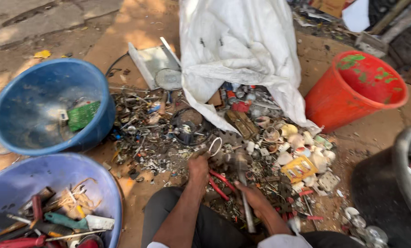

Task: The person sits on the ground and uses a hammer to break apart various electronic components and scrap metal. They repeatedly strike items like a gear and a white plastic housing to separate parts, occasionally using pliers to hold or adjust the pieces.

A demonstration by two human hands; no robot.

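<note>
Head camera, looking down on bare ground strewn with scrap. Left hand (pixel 199 166) lowered onto the edge of the scrap pile (pixel 178 133), fingers curled down over a small dark piece, exact grip hard to tell. Right hand (pixel 253 197) closed around the grey metal handle of a hammer (pixel 242 183), hammer head up just beside the left hand's fingertips, handle running back toward the body. Red-handled pliers (pixel 220 183) lying on the ground between the two hands, touched by neither. Pile made up of wires, small metal bits, white plastic plugs and a yellow packet (pixel 299 168), spilling from under a white woven sack (pixel 235 50). Left of the pile, a blue plastic tub (pixel 40 87) with a green circuit board (pixel 82 115) inside. Nearer, at lower left, a second, paler blue basin (pixel 40 172) filled with screwdrivers and other hand tools. Right of the sack, an orange-red bucket (pixel 341 98) tilted on its side, well apart from the hands. Dark container (pixel 400 160) cut off at the right edge.
</note>
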